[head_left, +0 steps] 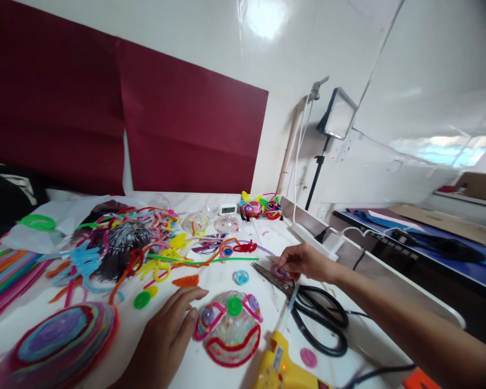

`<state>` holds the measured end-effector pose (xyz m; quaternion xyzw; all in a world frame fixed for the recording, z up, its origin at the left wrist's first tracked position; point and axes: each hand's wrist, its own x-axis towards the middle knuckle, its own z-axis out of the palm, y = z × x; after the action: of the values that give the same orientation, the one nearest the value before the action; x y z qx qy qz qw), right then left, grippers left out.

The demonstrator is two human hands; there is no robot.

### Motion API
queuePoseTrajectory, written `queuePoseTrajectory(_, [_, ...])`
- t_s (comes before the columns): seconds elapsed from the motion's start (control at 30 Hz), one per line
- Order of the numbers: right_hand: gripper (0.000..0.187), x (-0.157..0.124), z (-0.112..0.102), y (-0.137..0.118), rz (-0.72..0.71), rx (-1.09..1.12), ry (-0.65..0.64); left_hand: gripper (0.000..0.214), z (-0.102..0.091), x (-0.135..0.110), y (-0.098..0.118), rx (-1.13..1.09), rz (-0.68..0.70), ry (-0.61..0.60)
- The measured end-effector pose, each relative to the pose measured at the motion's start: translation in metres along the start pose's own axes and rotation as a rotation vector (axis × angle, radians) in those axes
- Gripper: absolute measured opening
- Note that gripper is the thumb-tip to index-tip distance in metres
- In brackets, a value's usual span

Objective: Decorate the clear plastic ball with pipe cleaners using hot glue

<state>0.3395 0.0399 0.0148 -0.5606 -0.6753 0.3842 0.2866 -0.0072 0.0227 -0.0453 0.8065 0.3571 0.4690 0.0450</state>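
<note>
My left hand rests at the lower centre, fingers apart and holding nothing, beside a clear plastic face. That face has a green coiled nose, pink-edged eyes and a red pipe-cleaner mouth outline. Further right, my right hand has its fingertips pinched on a small pink and purple coil, partly hidden by the fingers. Just below that hand lie large black-handled scissors, blades pointing left. A yellow glue gun sits at the front, with a translucent glue stick reaching up from it.
Tangled pipe cleaners cover the left and back of the table. A striped coiled disc is at the front left. Finished colourful masks stand behind, near a small digital clock. Cables run along a white power strip.
</note>
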Motion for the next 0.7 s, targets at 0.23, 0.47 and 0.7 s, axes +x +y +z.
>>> queuePoseTrajectory(0.23, [0.025,0.005,-0.003,0.004,-0.006,0.021,-0.003,0.023,0.005,-0.006,-0.008,0.005,-0.018,-0.024])
queuePoseTrajectory(0.47, [0.017,0.011,-0.002,0.012,0.015,-0.034,-0.015,0.023,0.005,-0.006,-0.009,-0.009,-0.017,-0.043])
queuePoseTrajectory(0.7, [0.015,0.017,-0.001,0.009,-0.019,-0.058,-0.008,0.023,0.002,-0.005,-0.005,0.011,-0.002,-0.047])
